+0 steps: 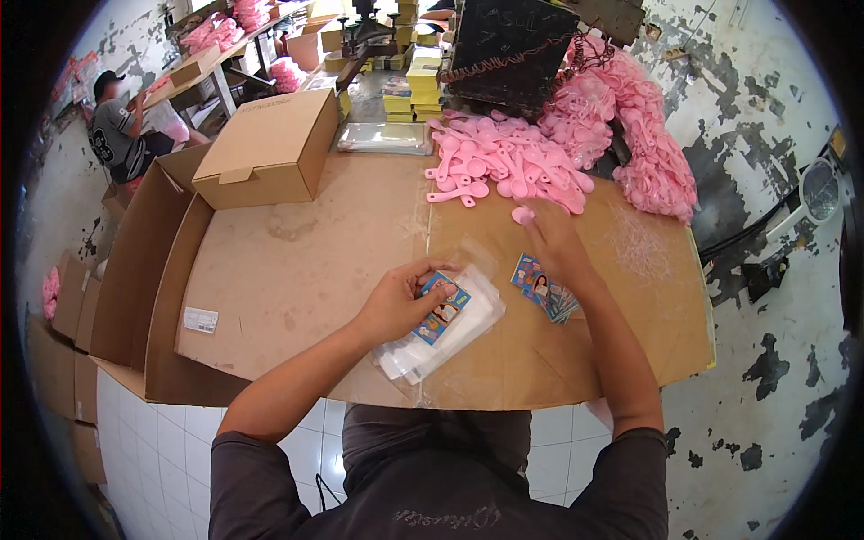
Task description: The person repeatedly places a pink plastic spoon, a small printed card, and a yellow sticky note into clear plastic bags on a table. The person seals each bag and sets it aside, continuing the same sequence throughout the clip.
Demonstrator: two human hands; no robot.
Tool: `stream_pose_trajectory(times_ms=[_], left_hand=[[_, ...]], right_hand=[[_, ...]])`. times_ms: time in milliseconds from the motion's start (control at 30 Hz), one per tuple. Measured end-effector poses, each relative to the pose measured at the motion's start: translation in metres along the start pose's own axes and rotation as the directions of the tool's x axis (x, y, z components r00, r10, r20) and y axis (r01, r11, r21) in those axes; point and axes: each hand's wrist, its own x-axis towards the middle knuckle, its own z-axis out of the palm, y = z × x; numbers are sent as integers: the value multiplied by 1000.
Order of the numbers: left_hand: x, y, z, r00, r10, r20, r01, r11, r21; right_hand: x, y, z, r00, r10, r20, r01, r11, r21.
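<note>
There are two hands, one left hand (402, 301) and one right hand (560, 247), over one counter (306, 288). One blue card (439, 319) shows in the left hand, above one stack of clear bags (472, 328) too layered to count. One pink scoop (522, 215) is at the right hand; one heap of pink scoops (513, 162) holds dozens. One fanned pile of cards (543, 288) has several, overlapping. One lidded carton (270, 135), one white label (201, 319) and one co-worker (119, 130) show.
</note>
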Motion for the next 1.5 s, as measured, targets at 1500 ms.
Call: stream_pose_trajectory(times_ms=[1500], left_hand=[[3, 0, 2, 998, -57, 33, 58, 997, -41]], right_hand=[[-10, -79, 18, 881, 456, 125, -340, 427, 838]])
